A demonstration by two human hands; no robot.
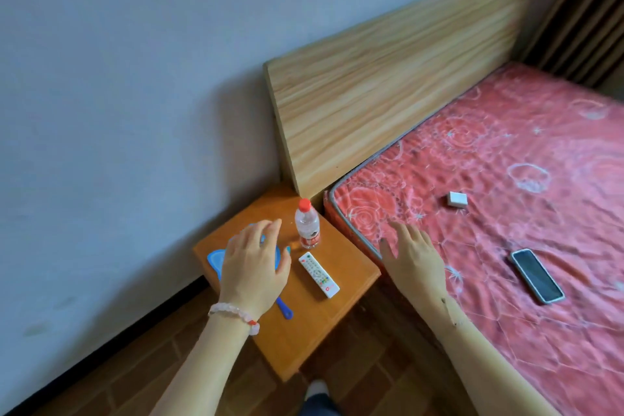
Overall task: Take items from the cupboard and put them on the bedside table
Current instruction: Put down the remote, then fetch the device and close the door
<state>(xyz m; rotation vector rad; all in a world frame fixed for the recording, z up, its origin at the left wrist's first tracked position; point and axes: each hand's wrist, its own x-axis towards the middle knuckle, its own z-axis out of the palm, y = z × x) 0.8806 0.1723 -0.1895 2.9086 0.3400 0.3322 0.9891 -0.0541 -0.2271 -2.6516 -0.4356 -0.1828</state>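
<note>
**Q:** Fig. 1, head view. What writing could be read?

**A:** None legibly. The water bottle (306, 228) stood upright with a red cap, just beyond the left hand (253, 263). It carried a red label whose print was too small to read. The white remote control (319, 275), just right of that hand, bore a red mark at its near end, likewise illegible.

**Q:** How did the hands lie, and what was covered?

**A:** The left hand, with a pale bead bracelet (236, 312) at its wrist, was spread wide with relaxed fingers over a blue plastic item (214, 260) on the bedside table (297, 341). Whether it touched the item could not be told. It hid most of the item; a rounded edge showed left of the hand and a blue handle beside the wrist. The right hand (412, 257), fingers straight and parted, held nothing and hung over the edge of the red patterned mattress (506, 152).

**Q:** What else was there, and how many of each?

**A:** Beyond both hands a wooden headboard (388, 84) stood against a grey wall (118, 94). On the mattress right of the right hand lay a small white block (457, 198), past the fingertips, and a dark-screened phone (537, 275), level with the wrist. Counts: two hands, one bottle, one remote control, one blue item, one block, one phone. Three things lay on the table.
</note>
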